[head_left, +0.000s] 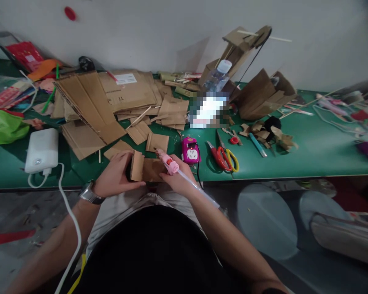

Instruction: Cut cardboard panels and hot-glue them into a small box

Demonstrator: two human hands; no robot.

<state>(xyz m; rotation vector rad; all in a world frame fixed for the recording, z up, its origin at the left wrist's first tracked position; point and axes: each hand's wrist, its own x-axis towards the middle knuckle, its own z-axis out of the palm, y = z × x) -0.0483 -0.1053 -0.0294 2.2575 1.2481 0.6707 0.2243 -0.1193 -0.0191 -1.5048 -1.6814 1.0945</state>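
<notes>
Two hands are held at the near edge of the green counter (319, 141). An upright cardboard piece (137, 166) is gripped by the partly curled left hand (116, 173), its thumb stretched along the lower edge. A pink glue gun (171, 165) is clasped in the curled right hand (180, 177), its clear stick trailed back along the forearm. A magenta socket box (190, 152) is set just beyond that hand, and loose cardboard (173, 110) is heaped farther back.
</notes>
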